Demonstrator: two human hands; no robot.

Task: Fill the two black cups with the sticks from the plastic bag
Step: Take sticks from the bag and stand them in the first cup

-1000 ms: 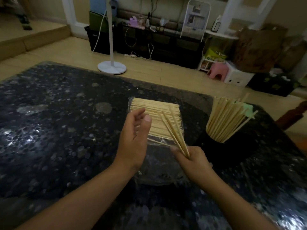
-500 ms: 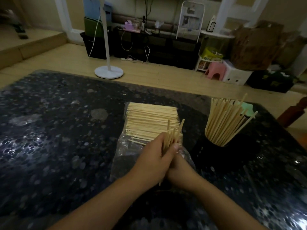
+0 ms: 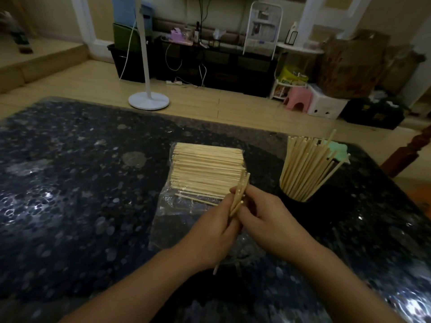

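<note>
A clear plastic bag [image 3: 177, 220] lies on the dark speckled table [image 3: 70, 194], with a flat stack of pale wooden sticks [image 3: 207, 170] in its far half. My left hand [image 3: 210, 238] grips a small bundle of sticks [image 3: 239, 197] that points up and away from me. My right hand [image 3: 263, 220] touches the same bundle from the right, fingers curled on it. To the right stands a black cup [image 3: 300, 208] holding several upright sticks [image 3: 305, 169]. A second black cup is not visible to me.
A light green object [image 3: 338, 151] lies behind the cup near the table's far right edge. Beyond the table are a white lamp stand [image 3: 148, 102], a pink stool [image 3: 298, 99] and a dark low cabinet [image 3: 221, 66]. A wooden chair post [image 3: 405, 157] stands at the right.
One second ago only my right hand held the fanned sticks and my left was open. Both hands came together on the bundle, which now stands tighter and more upright.
</note>
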